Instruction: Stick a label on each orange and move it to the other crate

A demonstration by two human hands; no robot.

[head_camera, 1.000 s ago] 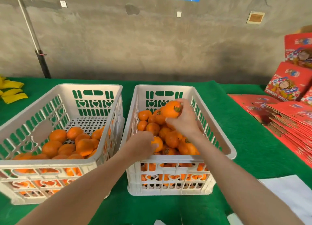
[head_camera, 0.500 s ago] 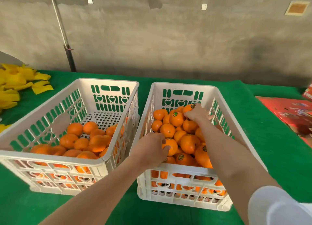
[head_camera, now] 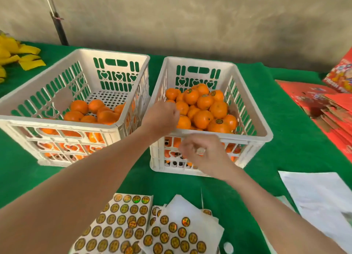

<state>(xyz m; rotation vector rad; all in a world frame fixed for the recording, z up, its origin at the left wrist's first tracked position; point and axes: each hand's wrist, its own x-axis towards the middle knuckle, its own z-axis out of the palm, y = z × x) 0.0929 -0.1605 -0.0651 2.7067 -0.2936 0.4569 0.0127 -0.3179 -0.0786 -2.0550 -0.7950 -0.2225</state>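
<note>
1. two white crates stand side by side on the green worktop (head_camera: 285, 120): the left crate (head_camera: 57, 124) holds bare oranges (head_camera: 76, 116), the right crate (head_camera: 247, 139) a heap of labelled oranges (head_camera: 203, 119).
2. the left hand (head_camera: 162, 118) is over the near left corner of the right crate, with its fingers curled down among the fruit; i cannot tell whether it grips one.
3. the right hand (head_camera: 202, 154) hangs blurred in front of the right crate, fingers loosely curled; i cannot tell if it pinches anything.
4. label sheets (head_camera: 118, 225) lie at the near side of the worktop, beneath both arms.
5. an orange looks firm, round and fairly light, and its waxy skin may let it roll in the heap. it is best cupped from above round its widest part, leaving a smooth patch free for the thin, floppy label, which should be peeled by its edge.
</note>
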